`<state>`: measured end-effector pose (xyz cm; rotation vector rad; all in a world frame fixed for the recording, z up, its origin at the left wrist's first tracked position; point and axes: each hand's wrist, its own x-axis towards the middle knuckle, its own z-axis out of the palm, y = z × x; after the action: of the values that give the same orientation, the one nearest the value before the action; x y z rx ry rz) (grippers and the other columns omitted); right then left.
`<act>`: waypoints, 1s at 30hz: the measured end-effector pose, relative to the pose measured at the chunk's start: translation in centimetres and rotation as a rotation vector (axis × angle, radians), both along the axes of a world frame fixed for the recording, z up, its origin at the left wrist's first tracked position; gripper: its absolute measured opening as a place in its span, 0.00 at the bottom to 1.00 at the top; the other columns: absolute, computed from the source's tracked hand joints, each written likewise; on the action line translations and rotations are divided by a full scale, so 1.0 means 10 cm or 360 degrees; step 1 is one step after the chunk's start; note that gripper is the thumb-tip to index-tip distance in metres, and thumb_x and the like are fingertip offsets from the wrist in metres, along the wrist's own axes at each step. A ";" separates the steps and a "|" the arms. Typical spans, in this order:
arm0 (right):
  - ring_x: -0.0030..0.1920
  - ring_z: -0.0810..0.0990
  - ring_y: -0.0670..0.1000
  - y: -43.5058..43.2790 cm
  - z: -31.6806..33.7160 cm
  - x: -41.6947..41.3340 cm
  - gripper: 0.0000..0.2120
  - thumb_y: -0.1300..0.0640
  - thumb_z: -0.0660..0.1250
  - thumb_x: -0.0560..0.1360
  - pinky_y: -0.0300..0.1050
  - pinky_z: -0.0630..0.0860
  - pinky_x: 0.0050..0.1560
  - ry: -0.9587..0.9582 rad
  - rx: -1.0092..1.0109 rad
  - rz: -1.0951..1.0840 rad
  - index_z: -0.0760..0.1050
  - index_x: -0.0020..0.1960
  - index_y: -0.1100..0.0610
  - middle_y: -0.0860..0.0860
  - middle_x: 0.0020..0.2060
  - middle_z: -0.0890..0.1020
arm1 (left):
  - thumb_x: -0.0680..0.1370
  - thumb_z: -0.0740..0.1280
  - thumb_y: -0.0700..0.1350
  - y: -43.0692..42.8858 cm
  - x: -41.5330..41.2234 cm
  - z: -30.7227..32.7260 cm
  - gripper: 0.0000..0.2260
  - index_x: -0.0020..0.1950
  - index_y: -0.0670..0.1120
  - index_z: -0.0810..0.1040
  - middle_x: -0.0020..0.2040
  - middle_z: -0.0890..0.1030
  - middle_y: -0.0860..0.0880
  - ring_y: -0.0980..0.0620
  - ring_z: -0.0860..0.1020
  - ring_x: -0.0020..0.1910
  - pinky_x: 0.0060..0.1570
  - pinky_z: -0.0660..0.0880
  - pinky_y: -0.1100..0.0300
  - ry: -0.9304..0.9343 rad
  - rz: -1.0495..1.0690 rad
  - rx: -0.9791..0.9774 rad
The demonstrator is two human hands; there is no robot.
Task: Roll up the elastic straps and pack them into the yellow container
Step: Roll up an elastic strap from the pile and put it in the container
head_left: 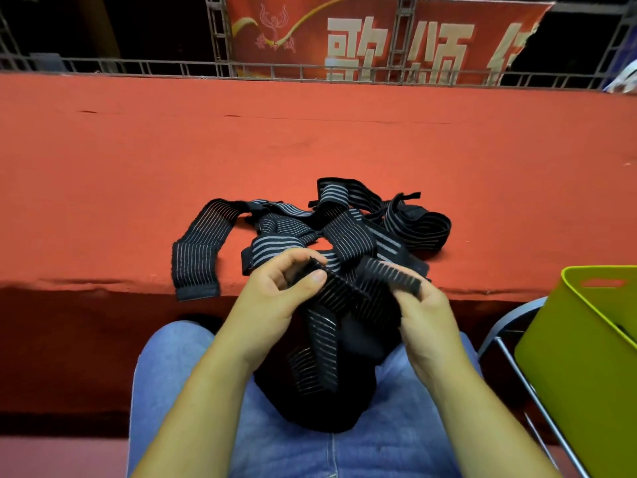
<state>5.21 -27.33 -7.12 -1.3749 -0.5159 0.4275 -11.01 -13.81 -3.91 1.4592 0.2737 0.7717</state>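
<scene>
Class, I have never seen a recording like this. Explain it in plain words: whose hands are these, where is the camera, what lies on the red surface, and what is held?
There is no machine here. A person wears one camera on the head, and it looks down at their own two bare hands. The left hand and the right hand both pinch one black striped elastic strap, which hangs down into the lap. More straps lie tangled on the red surface. The yellow container stands at the right.

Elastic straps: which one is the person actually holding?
The strap nearest the camera, gripped by the left hand and right hand above the lap; the other straps lie tangled on the red ledge.
</scene>
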 end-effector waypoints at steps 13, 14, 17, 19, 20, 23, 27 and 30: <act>0.54 0.86 0.56 -0.26 0.17 0.45 0.12 0.49 0.63 0.86 0.55 0.82 0.58 0.0261 0.0173 -0.0497 0.80 0.53 0.56 0.54 0.51 0.87 | 0.85 0.65 0.42 0.39 -0.12 -0.16 0.11 0.62 0.54 0.83 0.58 0.86 0.50 0.52 0.84 0.54 0.62 0.79 0.48 0.0283 0.0577 -0.0049; 0.53 0.86 0.55 -0.28 0.18 0.47 0.12 0.49 0.63 0.86 0.53 0.82 0.55 0.0274 0.0183 -0.0513 0.80 0.52 0.56 0.53 0.50 0.87 | 0.85 0.65 0.43 0.42 -0.14 -0.18 0.11 0.62 0.55 0.83 0.58 0.86 0.50 0.51 0.84 0.54 0.64 0.79 0.46 0.0316 0.0614 -0.0035; 0.49 0.87 0.51 -0.32 0.19 0.49 0.12 0.48 0.63 0.86 0.51 0.81 0.52 0.0313 0.0240 -0.0514 0.80 0.53 0.55 0.51 0.48 0.87 | 0.85 0.66 0.44 0.43 -0.18 -0.18 0.10 0.60 0.58 0.84 0.57 0.86 0.51 0.47 0.84 0.56 0.65 0.78 0.41 0.0361 0.0629 -0.0039; 0.50 0.87 0.52 -0.27 0.21 0.43 0.13 0.49 0.63 0.86 0.52 0.82 0.53 0.0323 0.0203 -0.0419 0.80 0.55 0.56 0.52 0.49 0.88 | 0.84 0.68 0.44 0.36 -0.15 -0.15 0.09 0.60 0.55 0.84 0.55 0.87 0.52 0.50 0.84 0.55 0.65 0.79 0.44 0.0333 0.0554 -0.0066; 0.52 0.87 0.53 -0.22 0.20 0.38 0.13 0.49 0.63 0.86 0.52 0.82 0.54 0.0333 0.0182 -0.0359 0.81 0.56 0.58 0.54 0.50 0.88 | 0.83 0.68 0.43 0.31 -0.13 -0.13 0.09 0.59 0.54 0.85 0.53 0.87 0.53 0.52 0.84 0.53 0.64 0.79 0.47 0.0318 0.0500 -0.0064; 0.57 0.87 0.55 -0.06 0.16 0.20 0.17 0.48 0.61 0.87 0.55 0.80 0.62 0.0332 0.0121 -0.0123 0.82 0.60 0.59 0.56 0.54 0.88 | 0.82 0.68 0.39 0.14 -0.02 -0.05 0.08 0.55 0.50 0.85 0.47 0.86 0.56 0.59 0.81 0.48 0.54 0.77 0.60 0.0248 0.0300 -0.0044; 0.64 0.84 0.53 0.06 0.04 0.01 0.16 0.47 0.61 0.86 0.60 0.74 0.72 0.0117 -0.0005 0.0115 0.83 0.64 0.52 0.51 0.60 0.87 | 0.81 0.70 0.38 0.00 0.06 0.03 0.09 0.52 0.51 0.84 0.46 0.85 0.57 0.61 0.79 0.47 0.50 0.74 0.64 0.0193 0.0171 0.0066; 0.62 0.84 0.49 0.04 0.06 -0.06 0.12 0.51 0.62 0.87 0.59 0.76 0.71 -0.0097 -0.0089 0.0124 0.84 0.62 0.51 0.47 0.57 0.88 | 0.81 0.70 0.35 -0.01 0.05 0.06 0.11 0.51 0.52 0.84 0.46 0.85 0.57 0.62 0.80 0.48 0.52 0.75 0.68 0.0144 0.0128 0.0208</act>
<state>4.65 -26.88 -6.54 -1.4286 -0.6128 0.4676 -10.53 -13.90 -3.29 1.6168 0.3581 0.8016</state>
